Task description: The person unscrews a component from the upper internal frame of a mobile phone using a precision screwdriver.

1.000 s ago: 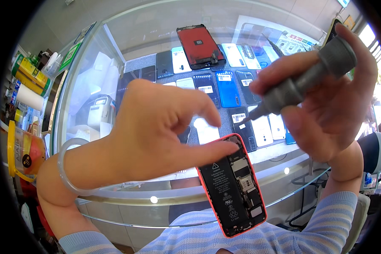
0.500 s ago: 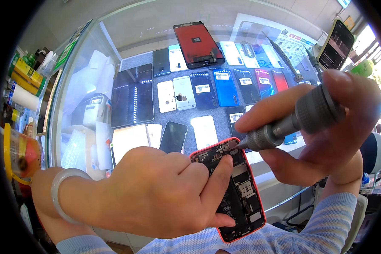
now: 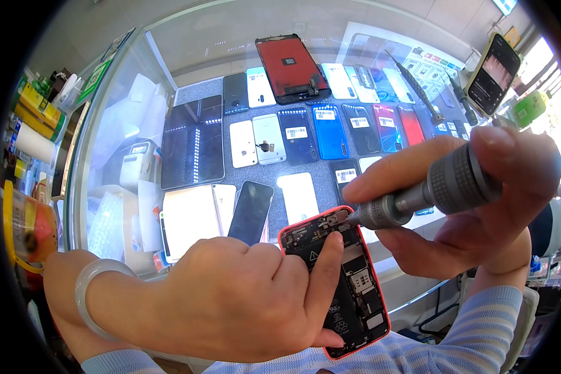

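An opened phone (image 3: 363,302) with a pink-red frame shows its black battery, board and small metal parts. My left hand (image 3: 243,293) is closed on it, with one fingertip pressed near its upper internals; part of the phone is hidden under the hand. My right hand (image 3: 492,212) grips a grey metal screwdriver (image 3: 449,181) with knurled rings. The screwdriver is tilted, and its tip rests at the top of the opened phone, just above the left fingertip. A white bangle (image 3: 84,296) circles my left wrist.
The glass display counter (image 3: 115,106) shows rows of phones and a dark tablet (image 3: 193,142). A screen assembly with a red back (image 3: 287,62), loose tools (image 3: 417,84) and a propped-up phone (image 3: 492,73) lie beyond my hands. Bottles (image 3: 40,106) and a yellow-rimmed container (image 3: 31,224) are at left.
From a second ago, my left hand has come down onto the phone and my right hand has brought the screwdriver down to its top. Over the last half second both have shifted slightly lower.
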`<state>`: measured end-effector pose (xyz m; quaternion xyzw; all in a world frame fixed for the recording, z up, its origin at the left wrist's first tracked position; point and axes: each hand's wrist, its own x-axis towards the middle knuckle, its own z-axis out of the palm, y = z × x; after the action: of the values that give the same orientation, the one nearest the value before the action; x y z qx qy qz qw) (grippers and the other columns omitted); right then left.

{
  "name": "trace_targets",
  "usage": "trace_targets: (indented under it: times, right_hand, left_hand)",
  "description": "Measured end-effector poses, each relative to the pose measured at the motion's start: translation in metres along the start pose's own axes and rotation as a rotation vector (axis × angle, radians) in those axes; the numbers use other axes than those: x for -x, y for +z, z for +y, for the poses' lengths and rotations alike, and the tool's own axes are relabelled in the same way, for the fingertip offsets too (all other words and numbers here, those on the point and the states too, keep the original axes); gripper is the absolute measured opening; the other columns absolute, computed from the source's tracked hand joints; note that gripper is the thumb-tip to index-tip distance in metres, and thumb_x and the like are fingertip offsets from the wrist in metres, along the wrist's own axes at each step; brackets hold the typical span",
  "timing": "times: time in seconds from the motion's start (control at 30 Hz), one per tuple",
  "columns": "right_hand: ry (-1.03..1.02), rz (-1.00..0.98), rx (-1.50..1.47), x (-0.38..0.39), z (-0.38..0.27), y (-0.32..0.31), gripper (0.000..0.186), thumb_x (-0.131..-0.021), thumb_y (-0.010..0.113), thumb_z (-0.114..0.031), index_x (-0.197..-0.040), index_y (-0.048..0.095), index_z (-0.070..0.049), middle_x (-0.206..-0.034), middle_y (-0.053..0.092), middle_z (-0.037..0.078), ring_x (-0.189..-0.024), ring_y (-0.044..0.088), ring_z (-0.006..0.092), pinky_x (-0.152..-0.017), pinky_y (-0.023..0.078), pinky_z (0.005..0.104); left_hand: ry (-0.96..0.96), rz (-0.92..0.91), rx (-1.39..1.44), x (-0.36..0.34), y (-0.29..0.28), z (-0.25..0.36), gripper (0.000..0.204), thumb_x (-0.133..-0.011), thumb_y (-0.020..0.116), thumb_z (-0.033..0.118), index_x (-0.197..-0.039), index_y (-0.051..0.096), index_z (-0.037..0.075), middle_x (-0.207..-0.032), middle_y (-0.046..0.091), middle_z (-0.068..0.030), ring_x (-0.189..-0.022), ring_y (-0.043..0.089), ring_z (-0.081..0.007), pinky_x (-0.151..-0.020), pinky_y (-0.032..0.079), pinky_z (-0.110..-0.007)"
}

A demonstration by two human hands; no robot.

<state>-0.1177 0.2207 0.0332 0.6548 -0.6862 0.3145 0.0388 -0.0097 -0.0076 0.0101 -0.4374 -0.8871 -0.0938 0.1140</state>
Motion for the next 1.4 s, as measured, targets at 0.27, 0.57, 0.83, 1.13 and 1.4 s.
trace_targets:
  times: [0.27,0.57,0.83,1.13,1.4]
  right_hand:
    - [0.063,0.030,0.058,0.003,-0.003,0.002,0.109,-0.069,0.089,-0.005,-0.149,0.014,-0.010,-0.094,0.070,0.022,-0.071,0.071,0.0266,-0.061,0.060,0.0341]
    - [-0.051,0.051,-0.027,-0.001,0.004,0.005,0.103,-0.069,0.091,-0.011,-0.148,0.025,-0.010,-0.091,0.068,0.019,-0.068,0.069,0.0250,-0.060,0.058,0.0322]
    - [-0.107,0.039,-0.015,-0.004,0.007,0.007,0.104,-0.069,0.092,-0.013,-0.147,0.025,-0.005,-0.093,0.066,0.020,-0.071,0.067,0.0236,-0.059,0.055,0.0298]
    - [-0.061,-0.075,-0.118,-0.001,0.008,-0.004,0.118,-0.068,0.091,-0.010,-0.152,0.009,-0.011,-0.101,0.065,0.022,-0.074,0.068,0.0243,-0.060,0.053,0.0314]
    - [-0.170,-0.005,0.051,-0.007,0.013,-0.003,0.111,-0.069,0.091,-0.013,-0.152,0.019,-0.009,-0.100,0.067,0.024,-0.077,0.070,0.0255,-0.062,0.057,0.0329]
  left_hand:
    - [-0.001,-0.035,-0.020,0.000,0.000,0.002,0.076,-0.074,0.069,0.066,-0.100,0.069,-0.006,-0.057,0.038,0.0031,-0.044,0.035,-0.0095,-0.040,0.029,-0.025]
    - [-0.029,-0.049,-0.049,0.004,0.003,0.009,0.080,-0.077,0.065,0.068,-0.103,0.069,-0.008,-0.062,0.046,-0.0007,-0.047,0.037,-0.0094,-0.040,0.028,-0.026]
    - [-0.022,-0.017,-0.124,0.005,0.007,0.011,0.079,-0.078,0.063,0.068,-0.106,0.070,-0.006,-0.054,0.034,0.0038,-0.045,0.033,-0.0095,-0.039,0.025,-0.026]
    - [-0.039,-0.028,-0.113,0.003,0.007,0.012,0.074,-0.079,0.062,0.066,-0.100,0.071,-0.004,-0.054,0.036,0.0030,-0.044,0.031,-0.0090,-0.040,0.024,-0.025]
    - [0.014,-0.057,-0.092,0.009,0.000,0.021,0.063,-0.077,0.068,0.051,-0.109,0.070,-0.003,-0.058,0.043,0.0013,-0.047,0.042,-0.0116,-0.040,0.032,-0.028]
